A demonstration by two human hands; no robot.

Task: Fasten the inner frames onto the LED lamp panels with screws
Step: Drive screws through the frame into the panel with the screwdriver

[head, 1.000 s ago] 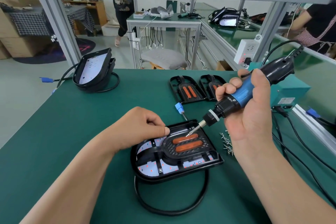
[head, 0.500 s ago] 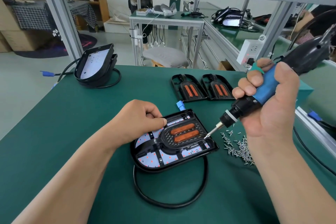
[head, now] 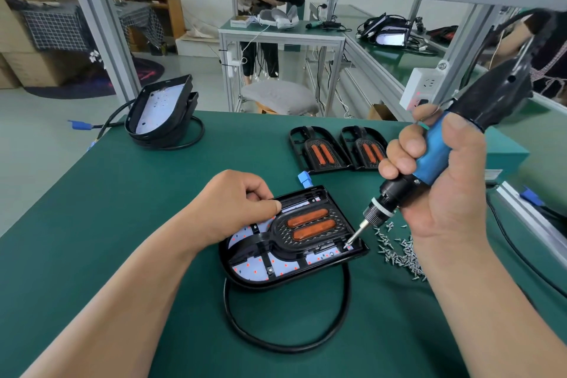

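A black LED lamp panel (head: pixel 254 278) lies in the middle of the green table, its inner frame (head: pixel 310 225) with two orange strips seated on it. My left hand (head: pixel 236 209) rests on the panel's far left side, fingers curled, thumb pressing the frame. My right hand (head: pixel 441 187) grips a blue and black electric screwdriver (head: pixel 435 159). Its bit holds a screw (head: pixel 346 245) at the panel's near right corner. A pile of loose screws (head: pixel 399 255) lies just right of the panel.
Two spare inner frames (head: pixel 319 150) lie side by side behind the panel. A stack of lamp panels (head: pixel 159 113) leans at the far left. The panel's black cable (head: pixel 276 344) loops toward me. Another person stands at a far table.
The screwdriver bit moved from the frame's middle, out toward the screw pile, then down onto the panel's near right corner. My left hand stayed on the panel.
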